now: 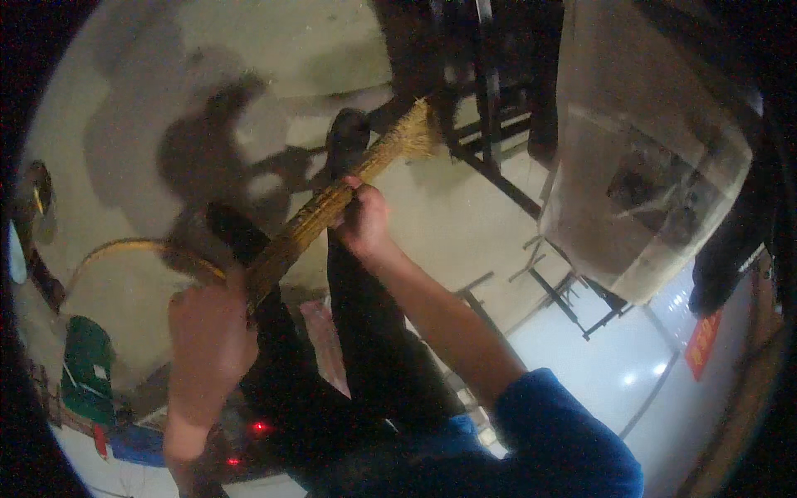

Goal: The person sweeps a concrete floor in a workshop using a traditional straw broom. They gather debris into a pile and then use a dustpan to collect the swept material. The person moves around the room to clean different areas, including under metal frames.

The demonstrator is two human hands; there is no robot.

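A long bundle of yellow straw-like stalks [311, 222] slants over my legs, its frayed, brushy end [417, 137] pointing up and away to the right. My right hand [365, 220] is wrapped round the bundle near its middle, thumb on top. At the near end my left hand [212, 336] is closed, somewhat blurred, beside the darkened lower part of the bundle. From its fingers a thin yellow strip [124, 243] arcs out to the left. Whether this hand also grips the bundle is hidden.
A large whitish translucent sack or cover [647, 183] stands at the right. Dark metal frames [490, 141] rise beyond the bundle, with thin dark legs [573, 303] below the sack. A green object [87, 369] lies at the left, and a red label [704, 344] at the right.
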